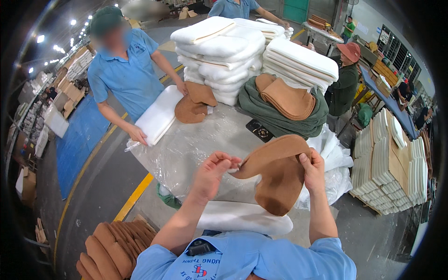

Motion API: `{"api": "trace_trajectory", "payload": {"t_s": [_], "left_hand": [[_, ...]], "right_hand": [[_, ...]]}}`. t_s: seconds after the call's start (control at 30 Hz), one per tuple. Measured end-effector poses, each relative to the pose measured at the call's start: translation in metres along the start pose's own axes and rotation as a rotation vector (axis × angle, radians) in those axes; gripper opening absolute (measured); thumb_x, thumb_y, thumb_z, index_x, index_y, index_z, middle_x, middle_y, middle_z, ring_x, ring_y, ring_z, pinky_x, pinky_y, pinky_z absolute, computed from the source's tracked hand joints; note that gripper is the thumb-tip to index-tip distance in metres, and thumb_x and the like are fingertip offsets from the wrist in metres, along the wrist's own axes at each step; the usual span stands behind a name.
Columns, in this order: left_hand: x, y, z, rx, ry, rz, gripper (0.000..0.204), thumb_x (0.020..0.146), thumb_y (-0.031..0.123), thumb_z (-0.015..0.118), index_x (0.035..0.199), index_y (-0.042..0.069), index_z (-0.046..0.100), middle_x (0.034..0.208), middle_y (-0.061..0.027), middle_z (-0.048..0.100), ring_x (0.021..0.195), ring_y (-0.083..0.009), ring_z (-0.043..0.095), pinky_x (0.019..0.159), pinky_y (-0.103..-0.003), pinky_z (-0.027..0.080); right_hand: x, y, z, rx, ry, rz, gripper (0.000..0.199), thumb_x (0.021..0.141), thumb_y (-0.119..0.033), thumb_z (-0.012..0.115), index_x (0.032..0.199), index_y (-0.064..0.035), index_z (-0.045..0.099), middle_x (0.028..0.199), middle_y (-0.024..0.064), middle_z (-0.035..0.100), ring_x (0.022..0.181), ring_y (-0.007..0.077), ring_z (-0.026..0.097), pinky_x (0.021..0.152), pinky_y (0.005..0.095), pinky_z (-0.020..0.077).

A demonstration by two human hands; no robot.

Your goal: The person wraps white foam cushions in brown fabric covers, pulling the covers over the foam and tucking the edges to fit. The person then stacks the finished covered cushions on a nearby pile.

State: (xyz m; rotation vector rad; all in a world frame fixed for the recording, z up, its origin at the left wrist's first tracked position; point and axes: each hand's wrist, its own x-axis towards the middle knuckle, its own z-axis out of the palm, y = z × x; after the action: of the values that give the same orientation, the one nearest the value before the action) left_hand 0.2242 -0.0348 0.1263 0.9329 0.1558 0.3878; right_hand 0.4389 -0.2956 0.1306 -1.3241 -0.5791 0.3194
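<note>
A curved brown felt-like piece (280, 179) hangs folded over in front of me, above the table's near edge. My right hand (313, 170) grips its right side, the thumb on the near face and the fingers behind. My left hand (217, 172) is closed in a pinch at the piece's pointed left tip, where a small white scrap (232, 171) shows at the fingertips. Below the piece, a folded white padding roll (247, 217) lies along the near edge, close to my body.
The table (163, 158) is covered in clear plastic. White padding stacks (217, 51), a green cloth pile (280, 114) topped with brown pieces (287, 98) and a black phone-like object (259, 130) stand on it. A co-worker (126, 70) handles white padding. More brown pieces (112, 252) are stacked at lower left.
</note>
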Motion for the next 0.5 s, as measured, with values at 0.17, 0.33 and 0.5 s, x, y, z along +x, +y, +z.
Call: {"api": "trace_trajectory", "payload": {"t_s": [0.17,0.33,0.5], "left_hand": [[-0.028,-0.07,0.002,0.206,0.076,-0.299,0.04,0.096,0.004,0.072,0.131,0.008,0.054,0.126,-0.0127,0.068,0.118,-0.0183,0.061,0.105,-0.036,0.049],[-0.025,-0.101,0.011,0.593,-0.009,-0.529,0.068,0.092,0.009,0.08,0.151,0.008,0.044,0.143,-0.0171,0.055,0.125,-0.0206,0.055,0.103,-0.035,0.049],[-0.002,-0.107,0.04,0.589,-0.034,-0.24,0.075,0.09,0.01,0.08,0.155,0.01,0.043,0.146,-0.0126,0.053,0.123,-0.021,0.055,0.102,-0.035,0.049]], "right_hand": [[-0.001,0.011,0.013,0.089,-0.005,0.042,0.014,0.106,-0.012,0.064,0.11,-0.0004,0.069,0.099,-0.0015,0.071,0.09,0.0073,0.063,0.083,0.026,0.0516],[0.004,0.011,0.013,0.12,0.004,0.043,0.012,0.106,-0.01,0.063,0.112,-0.0009,0.069,0.101,-0.0006,0.071,0.09,0.0072,0.064,0.084,0.0257,0.0523],[0.003,-0.001,0.013,0.289,0.02,0.024,0.014,0.105,-0.013,0.065,0.112,-0.0019,0.068,0.104,0.0001,0.072,0.092,0.009,0.066,0.085,0.0276,0.0536]]}}
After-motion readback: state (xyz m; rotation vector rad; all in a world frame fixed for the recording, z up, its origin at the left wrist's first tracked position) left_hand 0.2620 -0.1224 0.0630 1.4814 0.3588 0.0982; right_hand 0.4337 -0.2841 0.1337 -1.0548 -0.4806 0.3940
